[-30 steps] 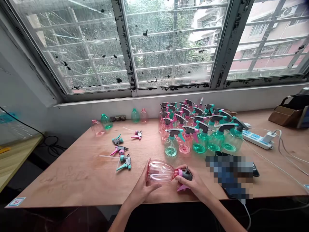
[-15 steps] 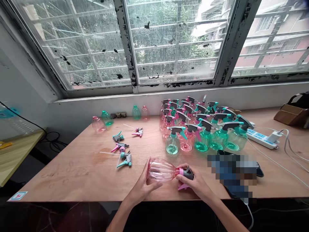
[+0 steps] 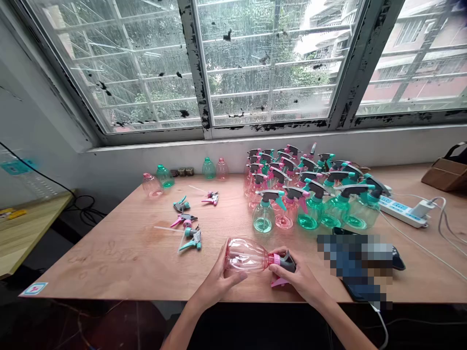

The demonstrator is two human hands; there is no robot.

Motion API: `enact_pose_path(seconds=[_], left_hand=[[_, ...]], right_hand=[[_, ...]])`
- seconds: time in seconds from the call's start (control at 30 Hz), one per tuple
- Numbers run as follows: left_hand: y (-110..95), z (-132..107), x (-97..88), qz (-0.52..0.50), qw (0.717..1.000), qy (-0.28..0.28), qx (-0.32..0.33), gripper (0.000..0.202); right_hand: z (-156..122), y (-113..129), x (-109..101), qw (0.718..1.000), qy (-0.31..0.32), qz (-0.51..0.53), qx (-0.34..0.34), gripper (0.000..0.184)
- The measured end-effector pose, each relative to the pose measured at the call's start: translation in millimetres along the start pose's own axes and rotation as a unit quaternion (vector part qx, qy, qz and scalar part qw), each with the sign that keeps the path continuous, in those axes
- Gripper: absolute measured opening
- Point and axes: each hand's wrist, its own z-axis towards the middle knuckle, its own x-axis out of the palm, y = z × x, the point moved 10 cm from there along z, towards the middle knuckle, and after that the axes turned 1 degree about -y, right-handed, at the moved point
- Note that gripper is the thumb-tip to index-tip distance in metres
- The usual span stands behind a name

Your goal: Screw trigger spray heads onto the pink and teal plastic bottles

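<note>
A clear pink spray bottle (image 3: 246,254) lies sideways in the air just above the front of the table, its neck to the right. My left hand (image 3: 222,277) is wrapped round the bottle's base. At the other end, my right hand (image 3: 297,274) grips the pink-and-black trigger spray head (image 3: 282,261), which sits on the bottle's neck. The pink trigger points down below my right fingers. How far the head is screwed on cannot be made out.
Several loose spray heads (image 3: 192,238) lie left of centre. Bottles without heads, such as a pink one (image 3: 151,184), stand behind them. Many headed spray bottles (image 3: 308,214) crowd the back right. A power strip (image 3: 401,211) and blurred phone (image 3: 352,287) lie rightward.
The whole view has shifted slightly. Both hands keep their hold on the bottle and its spray head, with almost no visible movement.
</note>
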Motion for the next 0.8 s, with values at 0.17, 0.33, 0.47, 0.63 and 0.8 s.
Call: enact_pose_path(seconds=[0.17, 0.33, 0.47, 0.63, 0.8], left_hand=[[-2.4, -2.3, -3.5, 0.034, 0.999, -0.008, 0.016, 0.105], [-1.3, -2.0, -2.6, 0.023, 0.999, -0.006, 0.023, 0.111], [1.2, -0.2, -1.2, 0.005, 1.000, -0.003, 0.024, 0.104], [3.0, -0.6, -3.1, 0.011, 1.000, -0.008, 0.018, 0.107], [-0.1, -1.5, -3.2, 0.015, 1.000, -0.010, 0.022, 0.109]], right_hand=[[-0.4, -1.8, -0.4, 1.000, 0.001, 0.013, 0.008, 0.033], [0.2, -2.1, -0.1, 1.000, 0.004, 0.011, 0.001, 0.029], [0.3, -4.4, 0.9, 1.000, 0.013, 0.013, 0.001, 0.026], [0.0, -7.1, -1.9, 1.000, 0.008, 0.004, 0.003, 0.025], [0.2, -3.1, -0.3, 1.000, 0.011, 0.007, -0.001, 0.024]])
